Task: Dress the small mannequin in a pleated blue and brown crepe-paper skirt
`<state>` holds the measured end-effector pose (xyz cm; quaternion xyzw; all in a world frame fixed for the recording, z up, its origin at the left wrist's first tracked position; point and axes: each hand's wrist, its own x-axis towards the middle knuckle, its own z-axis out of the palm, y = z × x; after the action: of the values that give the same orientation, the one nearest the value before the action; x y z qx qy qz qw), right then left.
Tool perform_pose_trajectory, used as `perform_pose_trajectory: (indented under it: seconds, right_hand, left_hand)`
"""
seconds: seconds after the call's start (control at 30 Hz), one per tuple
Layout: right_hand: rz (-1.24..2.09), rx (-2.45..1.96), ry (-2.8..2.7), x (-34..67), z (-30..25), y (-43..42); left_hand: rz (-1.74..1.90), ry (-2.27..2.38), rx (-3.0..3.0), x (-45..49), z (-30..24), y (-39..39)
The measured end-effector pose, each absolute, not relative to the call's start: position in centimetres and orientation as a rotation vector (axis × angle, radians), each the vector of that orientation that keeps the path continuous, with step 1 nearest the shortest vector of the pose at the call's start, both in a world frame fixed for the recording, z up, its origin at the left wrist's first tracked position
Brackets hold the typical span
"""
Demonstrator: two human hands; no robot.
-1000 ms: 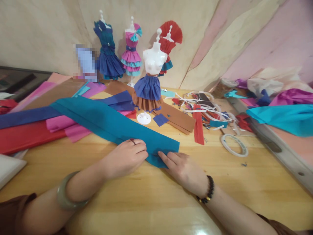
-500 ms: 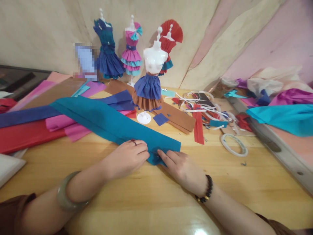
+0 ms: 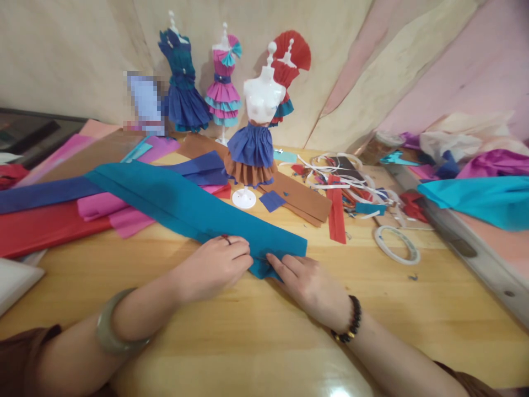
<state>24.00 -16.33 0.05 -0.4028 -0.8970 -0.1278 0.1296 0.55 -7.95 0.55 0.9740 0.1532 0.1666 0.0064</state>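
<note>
A long folded strip of teal crepe paper [image 3: 185,204] lies slantwise across the wooden table [image 3: 264,331]. My left hand [image 3: 215,266], with a ring and a pale bangle, has its fingers curled and pinches the strip's near edge. My right hand [image 3: 309,284], with a dark bead bracelet, pinches the same edge just to the right, at the strip's near end. The two sets of fingertips almost touch. Beyond the strip stands a white doll mannequin [image 3: 258,118] wearing a blue and brown paper skirt.
Three dressed doll mannequins [image 3: 223,82] stand by the back wall. Red, pink and blue paper sheets [image 3: 49,220] lie at the left. Paper scraps and white strips [image 3: 347,182] and a tape ring [image 3: 397,245] lie at the right, beside a raised ledge with more paper [image 3: 483,201].
The teal strip's near corner has been drawn in a little under my fingers. Both hands stay at the same spot on its edge.
</note>
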Motion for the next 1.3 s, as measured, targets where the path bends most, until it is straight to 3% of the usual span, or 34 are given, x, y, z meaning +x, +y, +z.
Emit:
perform_pose_trajectory:
  seconds: [1.13, 1.3]
  right_hand:
    - [-0.359, -1.212, -2.582, 23.98, -0.01, -16.53]
    - [-0.170, -1.197, -2.565, 24.60, 0.10, -16.66]
  left_hand:
    - [0.519, 0.502, 3.030, 0.10, 0.07, -7.47]
    - [0.490, 0.509, 3.032, 0.04, -0.02, -7.47]
